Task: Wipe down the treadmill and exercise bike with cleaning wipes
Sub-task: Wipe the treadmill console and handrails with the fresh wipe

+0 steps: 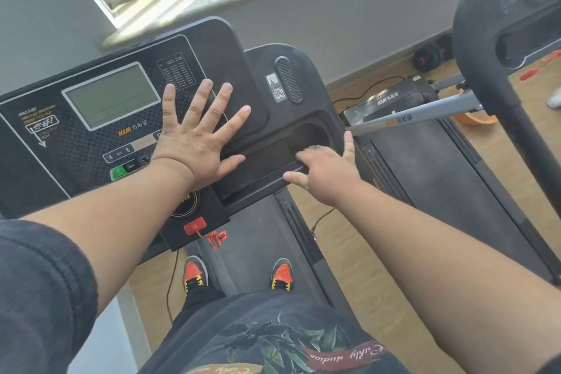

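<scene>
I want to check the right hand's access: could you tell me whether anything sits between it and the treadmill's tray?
Nothing visible does. The right hand already lies on the tray beside the cup holder, with something pale, perhaps a wipe, under its fingers.

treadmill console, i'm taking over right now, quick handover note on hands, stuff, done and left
Left hand: open, fingers spread flat on the treadmill console.
Right hand: over the tray by the cup holder, pressing a small greyish wad, maybe a wipe.
Done: cannot tell which surfaces are wiped.
Left: rest of the console and treadmill, then the exercise bike, which I cannot make out.
</scene>
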